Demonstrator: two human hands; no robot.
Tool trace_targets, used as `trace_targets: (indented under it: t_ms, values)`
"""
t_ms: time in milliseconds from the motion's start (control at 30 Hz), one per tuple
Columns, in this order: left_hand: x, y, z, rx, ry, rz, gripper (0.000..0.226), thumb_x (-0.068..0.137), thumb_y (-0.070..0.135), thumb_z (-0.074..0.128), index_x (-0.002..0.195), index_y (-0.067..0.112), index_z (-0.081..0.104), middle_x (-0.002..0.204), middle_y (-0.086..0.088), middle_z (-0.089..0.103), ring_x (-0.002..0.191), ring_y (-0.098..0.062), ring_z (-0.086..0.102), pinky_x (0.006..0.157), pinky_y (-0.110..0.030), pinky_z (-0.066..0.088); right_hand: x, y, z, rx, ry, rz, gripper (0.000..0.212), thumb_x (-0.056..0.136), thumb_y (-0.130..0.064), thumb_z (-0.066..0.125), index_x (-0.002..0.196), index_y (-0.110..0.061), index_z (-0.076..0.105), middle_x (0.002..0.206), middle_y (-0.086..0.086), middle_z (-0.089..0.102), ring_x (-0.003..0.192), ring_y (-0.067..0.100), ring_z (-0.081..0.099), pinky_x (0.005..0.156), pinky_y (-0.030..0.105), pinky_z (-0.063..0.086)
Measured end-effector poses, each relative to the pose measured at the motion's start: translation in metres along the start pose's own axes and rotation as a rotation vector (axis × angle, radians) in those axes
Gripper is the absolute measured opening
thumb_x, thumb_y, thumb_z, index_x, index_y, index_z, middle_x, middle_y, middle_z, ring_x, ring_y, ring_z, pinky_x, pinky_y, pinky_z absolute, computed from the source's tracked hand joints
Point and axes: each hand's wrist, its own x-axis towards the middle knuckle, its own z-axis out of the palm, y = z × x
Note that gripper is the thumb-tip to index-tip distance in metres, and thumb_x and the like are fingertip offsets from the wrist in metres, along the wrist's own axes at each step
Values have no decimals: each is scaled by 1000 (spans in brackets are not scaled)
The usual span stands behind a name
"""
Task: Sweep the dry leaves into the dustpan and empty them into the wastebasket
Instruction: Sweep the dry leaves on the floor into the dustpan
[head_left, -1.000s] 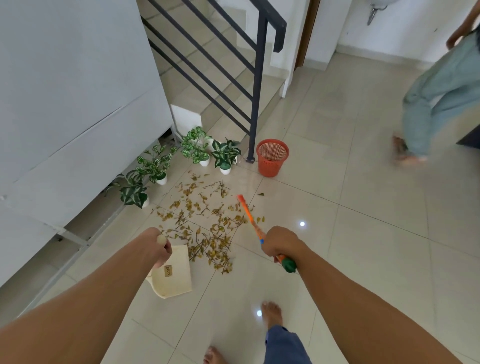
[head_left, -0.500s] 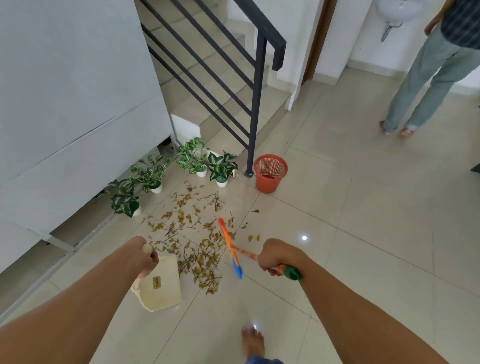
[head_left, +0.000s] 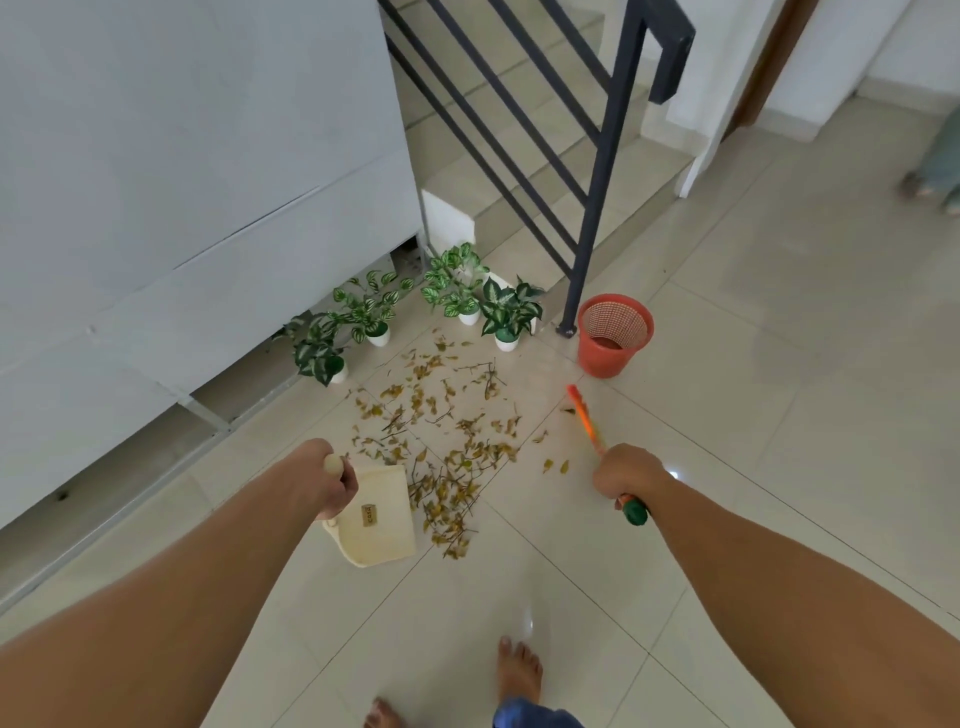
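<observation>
Pale glossy floor tiles (head_left: 779, 374) here at the foot of a staircase (head_left: 524, 171) with a dark metal railing (head_left: 607, 171), and a big white panel (head_left: 182, 156) runs along the left. Four little potted plants (head_left: 457, 288) in white pots line the base of that panel and the bottom step. Just right of the railing post stands the orange wastebasket (head_left: 614, 340), upright, mesh-sided, set apart from the mess. The dry leaves (head_left: 447, 441), yellow-brown with thin twigs among them, lie scattered over the tiles between the plants and the hands, thickest at the near end. Both forearms (head_left: 208, 597) reach forward and down from the bottom corners, spread wide either side of the pile. The left hand (head_left: 324, 486) is clenched round the handle of the cream dustpan (head_left: 382, 527), and the rounded handle tip pokes out above the fist. The pan sits low at the near left edge of the leaves, its straight lip turned toward them. The right hand (head_left: 628, 475) is wrapped tight around the brush (head_left: 587, 421), green handle end sticking out behind the fist and orange head pointing toward the wastebasket, right of the pile. Whether the bristles touch the tiles, can't tell. Two bare feet (head_left: 519, 670) show at the bottom edge, and another person's feet (head_left: 930, 184), blurred, at far right.
</observation>
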Motion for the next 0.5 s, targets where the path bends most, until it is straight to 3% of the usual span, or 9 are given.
trace_targets:
  t_ms: [67, 100, 167, 233, 333, 500]
  values:
    - [1, -3, 1, 3, 0, -12, 29, 87, 7, 61, 114, 14, 55, 90, -4, 49, 59, -10, 48, 35, -19, 40, 1, 0, -2, -67, -50, -30, 28, 85, -8, 49, 101, -9, 72, 69, 3, 57, 62, 18, 52, 56, 24, 39]
    - [2, -4, 2, 9, 3, -14, 29, 87, 7, 61, 115, 14, 55, 94, -4, 49, 60, -11, 48, 35, -19, 40, 1, -2, -2, -91, -67, -37, 19, 84, -9, 50, 85, -11, 69, 70, 3, 56, 65, 19, 54, 56, 24, 41]
    - [2, -8, 6, 25, 1, -15, 31, 88, 8, 61, 118, 14, 55, 101, -3, 51, 61, -11, 48, 36, -20, 41, 1, -6, -4, -98, -114, -61, 12, 86, -10, 52, 84, -8, 63, 75, 5, 64, 65, 19, 60, 62, 26, 49]
    - [3, -11, 11, 28, 9, -17, 34, 88, 9, 62, 121, 13, 56, 103, -3, 52, 61, -11, 49, 35, -20, 41, -2, -8, -10, -96, -165, -79, 11, 88, -9, 55, 85, -6, 66, 68, 4, 64, 54, 15, 57, 56, 25, 48]
    - [4, -10, 15, 23, 11, -15, 36, 87, 9, 63, 122, 15, 57, 100, -2, 54, 60, -10, 49, 37, -21, 41, -8, -10, -20, -100, -190, -80, 24, 88, -8, 59, 64, -8, 58, 61, 3, 59, 49, 12, 53, 54, 23, 45]
    - [-1, -9, 15, 37, -9, -19, 24, 88, 10, 60, 111, 14, 54, 85, -4, 51, 58, -9, 48, 37, -21, 41, -4, -5, -27, -84, -105, -59, 9, 90, -9, 53, 89, -3, 59, 62, 3, 61, 44, 10, 53, 50, 22, 46]
